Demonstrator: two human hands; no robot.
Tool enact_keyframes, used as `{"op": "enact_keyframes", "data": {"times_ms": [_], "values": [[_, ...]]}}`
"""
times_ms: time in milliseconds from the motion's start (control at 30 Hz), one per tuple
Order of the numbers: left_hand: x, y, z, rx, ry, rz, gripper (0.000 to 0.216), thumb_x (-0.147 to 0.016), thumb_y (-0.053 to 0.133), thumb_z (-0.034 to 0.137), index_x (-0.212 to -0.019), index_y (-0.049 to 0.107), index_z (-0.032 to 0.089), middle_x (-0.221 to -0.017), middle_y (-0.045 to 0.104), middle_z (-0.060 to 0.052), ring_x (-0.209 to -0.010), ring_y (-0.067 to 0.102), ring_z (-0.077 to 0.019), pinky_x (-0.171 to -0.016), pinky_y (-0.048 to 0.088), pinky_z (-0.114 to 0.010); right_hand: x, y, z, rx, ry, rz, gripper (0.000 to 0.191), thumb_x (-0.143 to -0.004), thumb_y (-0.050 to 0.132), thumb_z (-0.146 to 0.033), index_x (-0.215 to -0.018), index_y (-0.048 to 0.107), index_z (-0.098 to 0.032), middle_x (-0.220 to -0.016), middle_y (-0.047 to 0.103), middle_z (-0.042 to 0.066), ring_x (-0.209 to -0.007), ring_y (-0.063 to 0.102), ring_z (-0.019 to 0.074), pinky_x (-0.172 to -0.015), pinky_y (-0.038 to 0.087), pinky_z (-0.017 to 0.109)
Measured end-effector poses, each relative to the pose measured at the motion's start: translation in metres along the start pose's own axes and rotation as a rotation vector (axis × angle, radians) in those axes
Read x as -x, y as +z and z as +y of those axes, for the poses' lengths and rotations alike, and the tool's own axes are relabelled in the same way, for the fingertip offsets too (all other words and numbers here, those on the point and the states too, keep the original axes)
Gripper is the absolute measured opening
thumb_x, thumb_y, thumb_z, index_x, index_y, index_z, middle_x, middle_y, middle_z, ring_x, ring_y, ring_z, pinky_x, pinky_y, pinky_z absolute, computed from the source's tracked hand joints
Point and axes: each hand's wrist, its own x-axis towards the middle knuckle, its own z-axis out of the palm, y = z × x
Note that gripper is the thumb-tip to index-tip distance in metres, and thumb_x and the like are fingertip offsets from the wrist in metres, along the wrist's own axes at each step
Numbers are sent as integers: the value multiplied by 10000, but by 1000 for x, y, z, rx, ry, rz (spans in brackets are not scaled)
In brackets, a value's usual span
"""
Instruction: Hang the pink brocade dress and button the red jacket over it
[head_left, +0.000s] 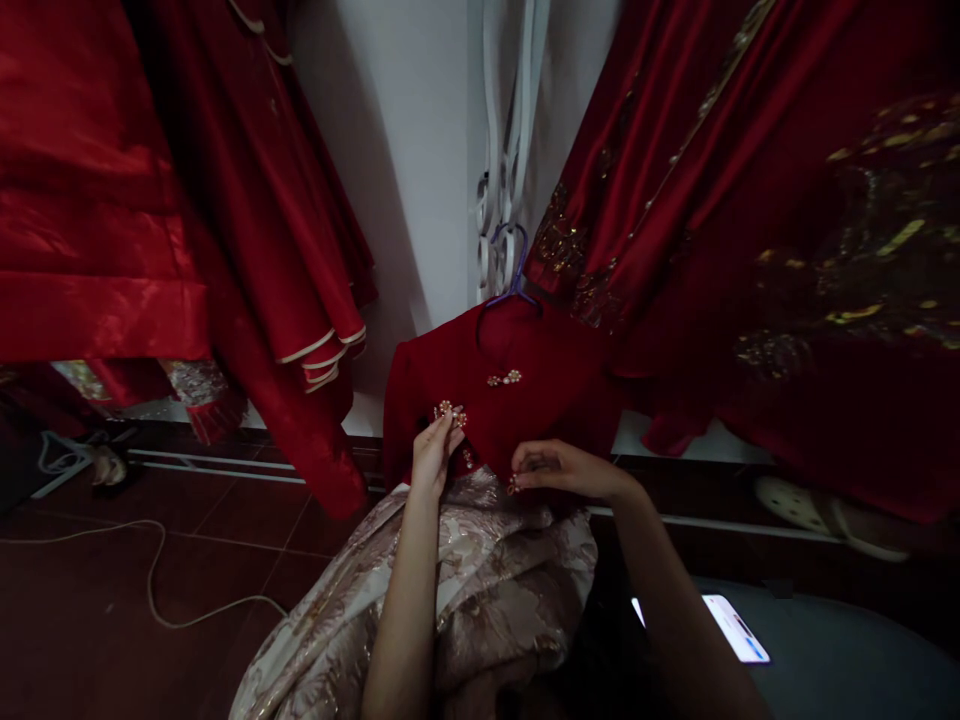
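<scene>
Two bare hands work at the front of one dark red jacket (555,400), which hangs from a blue-purple hanger (516,283) in front of a white wall (427,130). Left hand (430,462): fingers pinching a beaded ornament (452,413) on the jacket front, toward its left edge. Right hand (559,468): fingers curled, tips gripping a small beaded piece (513,485) near the jacket's lower edge; can't tell if it's attached. Another beaded clasp (504,378) sits just below the neckline; one more bead cluster (469,457) just below the left hand. Pale, shiny brocade fabric (480,560) spreads under the jacket's lower edge, both forearms over it.

Red garments hang on both sides: plain satin with pale piping (292,250) at left, gold-embroidered ones (862,250) at right. White scrolled metalwork (514,120) behind the hanger. Lit phone (736,628) lies near the left edge of a grey surface (847,650), partly behind the right forearm. Pale holed shoe (791,503) under the right-hand garments. White cable (154,590) runs over the dark tiled floor (97,640).
</scene>
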Motion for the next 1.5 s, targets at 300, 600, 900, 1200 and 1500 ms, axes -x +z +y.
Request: {"op": "enact_keyframes", "data": {"times_ms": [300,600,900,1200,1500], "values": [[0,-5,6,-56,17,14,265,-669,688,271,-888,694,122,-1110,635,-115,-830,641,-123,-816,489,-264,-2,2,1,-5,-7,-17,330,-713,643,-427,-859,542,-149,-852,632,46,-806,581,148,-755,420,295],[-3,-9,-1,-221,155,136,333,-662,676,310,-936,668,121,-1031,659,-115,-868,626,-167,-780,495,-298,-25,24,4,18,-66,20,363,-703,640,-464,-850,562,-141,-845,633,53,-804,580,154,-767,435,300],[4,63,44,-1386,928,-67,233,-844,489,293,-1045,601,255,-1015,527,-70,-971,484,-194,-862,403,-340,-15,13,5,23,0,-50,379,-684,657,-461,-880,571,-148,-899,655,63,-858,603,169,-803,446,319],[-31,78,68,-1663,1023,-438,234,-847,487,354,-938,664,232,-1070,532,-66,-1005,427,-212,-834,378,-360,-6,3,7,39,68,-88,399,-648,679,-477,-859,613,-145,-882,678,57,-841,616,174,-782,445,310],[-41,77,68,-1536,965,-486,175,-804,562,327,-904,686,255,-1110,591,-34,-1046,446,-214,-871,361,-378,-13,6,12,82,28,27,412,-677,649,-486,-906,634,-143,-913,677,76,-860,610,183,-800,441,317]]}}
